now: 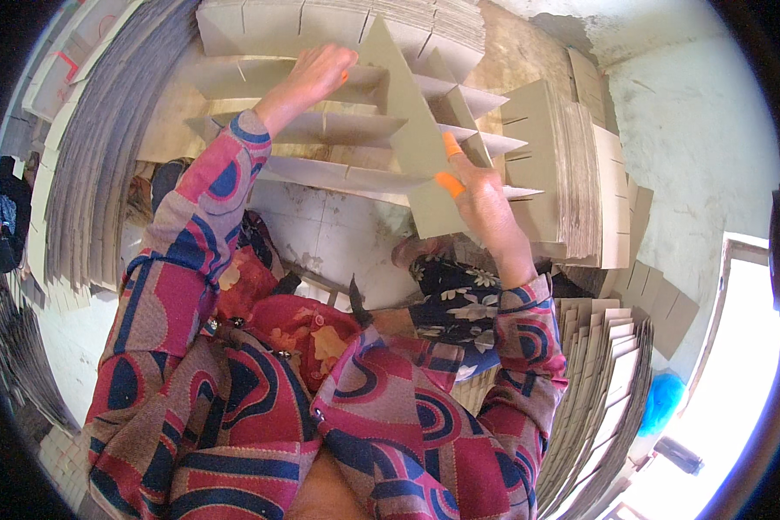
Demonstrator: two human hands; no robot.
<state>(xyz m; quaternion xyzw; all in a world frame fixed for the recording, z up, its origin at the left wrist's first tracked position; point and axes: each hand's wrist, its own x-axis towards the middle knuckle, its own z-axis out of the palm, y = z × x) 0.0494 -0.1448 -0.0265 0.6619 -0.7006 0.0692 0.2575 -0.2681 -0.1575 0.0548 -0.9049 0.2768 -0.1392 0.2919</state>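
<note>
Slotted grey-brown cardboard strips stand on edge in front of me, several of them running left to right in rows. A wider cardboard strip [399, 104] slants across them, its pointed end toward the far side. My right hand [490, 204] grips this slanting strip near its right edge, with orange covers on thumb and finger. My left hand [319, 74] is closed over the far row strip [364, 87], and an orange cover shows at a fingertip. Whatever its fingers pinch is hidden. Nearer to me lies another row strip [338, 173].
Tall stacks of cardboard strips stand at left [104, 147] and at right [572, 182]. Another slotted stack [321, 22] lies at the far side. More strips [594, 381] stand by my right elbow. A blue bag [663, 403] hangs near the bright doorway [737, 347].
</note>
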